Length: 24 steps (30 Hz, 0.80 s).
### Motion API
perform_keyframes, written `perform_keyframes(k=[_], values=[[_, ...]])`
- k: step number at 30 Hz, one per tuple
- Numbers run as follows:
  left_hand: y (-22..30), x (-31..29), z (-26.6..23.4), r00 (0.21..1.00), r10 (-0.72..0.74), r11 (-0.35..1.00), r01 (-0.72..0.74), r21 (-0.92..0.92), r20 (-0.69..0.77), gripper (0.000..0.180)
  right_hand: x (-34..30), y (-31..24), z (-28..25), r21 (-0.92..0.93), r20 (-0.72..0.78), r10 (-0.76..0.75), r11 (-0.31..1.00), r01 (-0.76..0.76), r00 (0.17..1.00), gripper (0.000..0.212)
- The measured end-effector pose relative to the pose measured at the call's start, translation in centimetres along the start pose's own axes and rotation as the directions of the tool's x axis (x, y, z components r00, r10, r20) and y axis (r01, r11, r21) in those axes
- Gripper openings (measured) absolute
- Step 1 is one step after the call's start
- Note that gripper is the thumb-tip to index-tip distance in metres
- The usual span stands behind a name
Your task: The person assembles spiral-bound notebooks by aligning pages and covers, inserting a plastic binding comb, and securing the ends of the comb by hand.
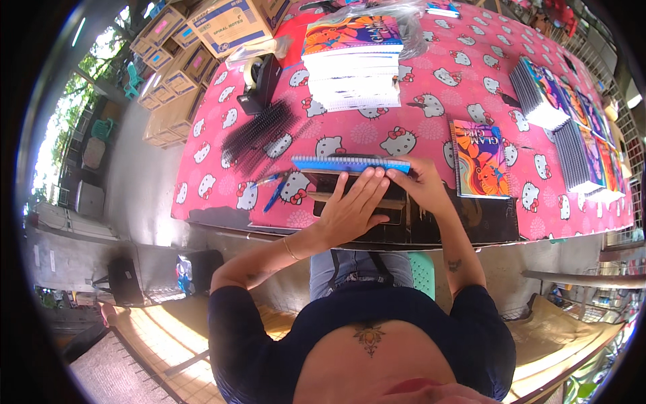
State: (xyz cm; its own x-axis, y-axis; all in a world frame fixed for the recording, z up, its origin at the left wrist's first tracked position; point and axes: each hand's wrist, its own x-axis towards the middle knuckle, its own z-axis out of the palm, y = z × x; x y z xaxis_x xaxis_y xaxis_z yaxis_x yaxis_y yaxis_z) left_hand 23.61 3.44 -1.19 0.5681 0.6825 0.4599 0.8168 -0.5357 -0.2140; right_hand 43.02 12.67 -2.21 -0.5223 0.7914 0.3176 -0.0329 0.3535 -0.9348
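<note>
We are laying left hand [352, 206], flat with fingers extended, against blue spiral notebook [326, 163] at its tips; bending right hand [422, 185] at notebook's right end, whether pinching we cannot tell. Black coils [259, 135] lying beyond left hand, leftward.

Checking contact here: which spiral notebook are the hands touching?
The blue notebook in front of the person: the left hand and right hand both touch it. The single notebook lying to the right and the stacked notebooks are untouched.
</note>
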Motion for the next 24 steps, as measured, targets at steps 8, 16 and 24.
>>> perform_keyframes(k=[8, 16, 24], values=[[0.2, -0.1, 1.6, 0.998, -0.066, 0.998, 0.066, -0.022, 0.001, 0.084, 0.4, 1.2, -0.6, -0.013, 0.038, -0.055, 0.998, 0.055, 0.998, 0.025], [-0.1, 1.8, 1.3, 0.992, -0.121, 0.988, 0.118, -0.104, -0.024, 0.077, 0.4, 0.6, -0.5, -0.096, 0.041, -0.051, 0.994, 0.054, 0.998, 0.018], [-1.1, 4.7, -1.7, 0.972, -0.222, 0.939, 0.193, -0.286, -0.072, 0.053, 0.3, -0.5, -2.2, -0.098, 0.033, -0.213, 0.972, 0.215, 0.977, 0.031]])
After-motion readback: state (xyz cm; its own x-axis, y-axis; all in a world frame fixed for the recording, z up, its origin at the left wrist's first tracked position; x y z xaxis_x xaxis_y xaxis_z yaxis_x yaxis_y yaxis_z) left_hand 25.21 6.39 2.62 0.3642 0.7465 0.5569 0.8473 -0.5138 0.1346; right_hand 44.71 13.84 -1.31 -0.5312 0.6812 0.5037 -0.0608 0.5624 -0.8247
